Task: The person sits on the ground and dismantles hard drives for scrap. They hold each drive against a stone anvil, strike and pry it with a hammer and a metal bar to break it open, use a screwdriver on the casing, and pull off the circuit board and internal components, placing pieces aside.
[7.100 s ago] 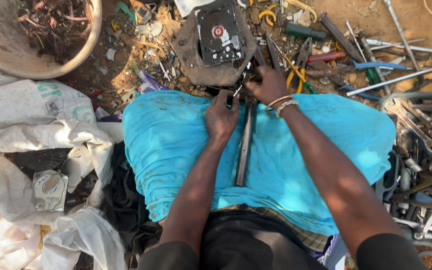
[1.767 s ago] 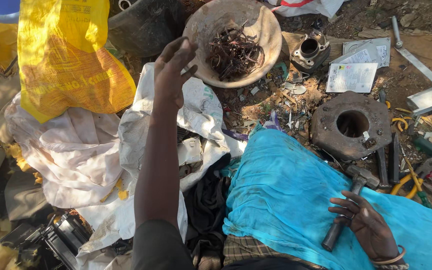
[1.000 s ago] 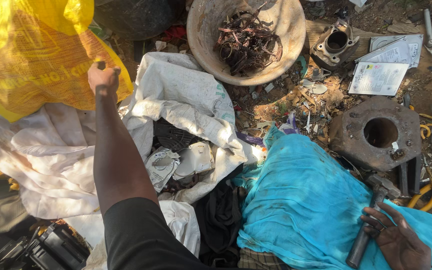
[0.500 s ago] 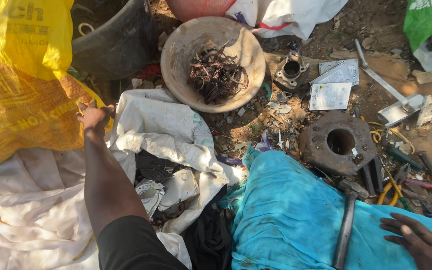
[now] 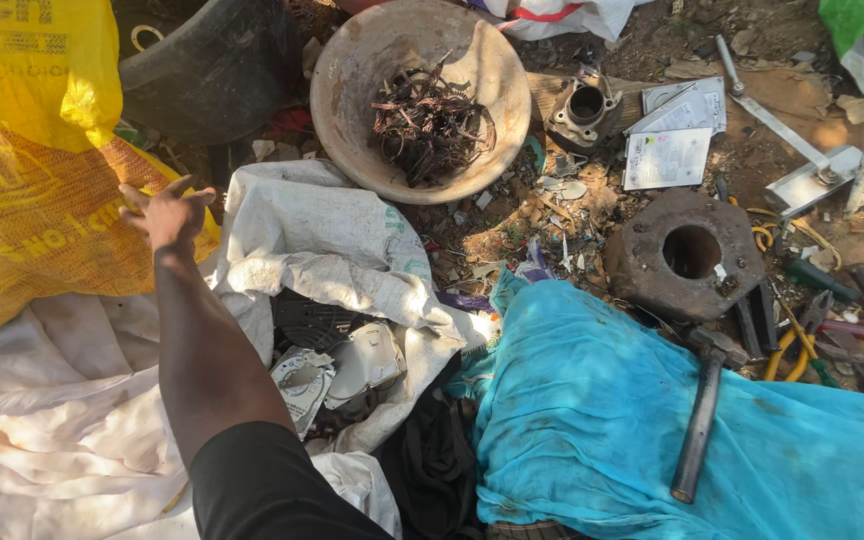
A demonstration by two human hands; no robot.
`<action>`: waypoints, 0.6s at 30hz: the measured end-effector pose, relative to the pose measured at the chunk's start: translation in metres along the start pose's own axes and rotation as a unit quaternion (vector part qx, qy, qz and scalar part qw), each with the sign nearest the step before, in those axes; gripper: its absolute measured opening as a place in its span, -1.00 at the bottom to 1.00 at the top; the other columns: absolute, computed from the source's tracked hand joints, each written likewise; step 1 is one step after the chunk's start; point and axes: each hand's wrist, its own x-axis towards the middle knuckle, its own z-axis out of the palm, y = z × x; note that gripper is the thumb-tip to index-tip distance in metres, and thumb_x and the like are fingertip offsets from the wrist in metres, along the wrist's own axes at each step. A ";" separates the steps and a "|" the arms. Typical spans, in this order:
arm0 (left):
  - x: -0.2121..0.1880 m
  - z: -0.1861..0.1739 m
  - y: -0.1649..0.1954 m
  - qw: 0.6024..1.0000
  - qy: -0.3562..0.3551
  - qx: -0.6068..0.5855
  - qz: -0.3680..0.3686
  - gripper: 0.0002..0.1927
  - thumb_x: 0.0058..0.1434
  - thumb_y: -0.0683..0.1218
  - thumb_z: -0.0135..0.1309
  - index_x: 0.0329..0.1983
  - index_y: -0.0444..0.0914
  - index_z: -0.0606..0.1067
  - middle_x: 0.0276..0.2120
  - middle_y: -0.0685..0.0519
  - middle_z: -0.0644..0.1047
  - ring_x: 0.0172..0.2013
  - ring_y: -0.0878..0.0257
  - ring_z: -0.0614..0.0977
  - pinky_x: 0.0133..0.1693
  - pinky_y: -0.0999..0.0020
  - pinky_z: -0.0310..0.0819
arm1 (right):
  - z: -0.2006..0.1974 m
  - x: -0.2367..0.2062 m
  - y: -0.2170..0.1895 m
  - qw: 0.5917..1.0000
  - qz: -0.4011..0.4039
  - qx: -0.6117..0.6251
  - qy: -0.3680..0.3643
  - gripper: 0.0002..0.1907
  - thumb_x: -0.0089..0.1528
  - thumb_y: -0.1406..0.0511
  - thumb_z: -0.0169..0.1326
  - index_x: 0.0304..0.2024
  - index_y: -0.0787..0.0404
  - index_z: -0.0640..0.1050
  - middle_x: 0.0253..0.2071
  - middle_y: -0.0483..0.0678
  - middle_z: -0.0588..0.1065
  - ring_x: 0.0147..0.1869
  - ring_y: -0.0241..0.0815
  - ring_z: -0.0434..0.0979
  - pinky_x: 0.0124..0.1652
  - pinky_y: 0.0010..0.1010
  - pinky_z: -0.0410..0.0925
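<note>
while the left hand point(image 5: 167, 212) reaches forward and to the person's left, fingers spread and holding nothing, it sits right at the edge of the yellow sack point(image 5: 37, 180), touching or just short of it; which, i cannot tell. the sack lies left of and beyond that hand, bulging, with a woven mesh look and orange-red print on its lower part. the right hand is out of view, so the left is the only one near the sack and its state is all that can be told.

just right of the left hand lies a crumpled white sack point(image 5: 322, 235), its mouth open over pale broken plastic pieces point(image 5: 337, 370). further right and beyond, a round pan point(image 5: 347, 75) holds tangled dark wire point(image 5: 430, 122). well to the right of the arm, a hammer point(image 5: 702, 415) rests on a blue cloth point(image 5: 592, 420), its long axis running nearly straight away from the person, head at the far end, beside a rusty metal ring point(image 5: 652, 255).
</note>
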 end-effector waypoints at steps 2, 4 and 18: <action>0.006 0.004 -0.004 0.999 0.025 -0.008 0.021 -0.27 0.13 0.16 0.23 0.26 -0.30 0.37 0.36 -0.34 0.27 0.37 -0.38 -0.05 0.31 -0.22 -0.19 | -0.001 0.006 0.003 1.000 0.008 0.004 0.001 -0.38 0.36 0.12 -0.08 0.34 0.40 0.32 0.23 0.33 0.44 0.27 0.22 0.48 0.15 0.10 0.34; 0.008 0.011 -0.006 0.996 0.070 -0.032 0.036 -0.14 0.10 0.11 0.29 0.30 -0.49 0.27 0.34 -0.42 0.23 0.32 -0.39 0.05 0.29 -0.12 -0.07 | -0.003 0.003 0.016 1.000 0.018 0.008 0.002 -0.40 0.37 0.12 -0.08 0.34 0.40 0.33 0.22 0.32 0.45 0.26 0.21 0.48 0.15 0.09 0.35; -0.070 -0.103 -0.139 0.801 0.523 -0.140 -0.256 -0.32 0.09 0.01 0.39 0.17 -0.40 0.42 0.00 -0.19 0.50 0.03 -0.15 0.52 0.07 -0.03 0.39 | 0.000 -0.004 0.075 1.000 0.000 0.015 0.010 -0.47 0.45 0.14 -0.06 0.31 0.41 0.36 0.18 0.27 0.48 0.21 0.13 0.53 0.12 0.00 0.40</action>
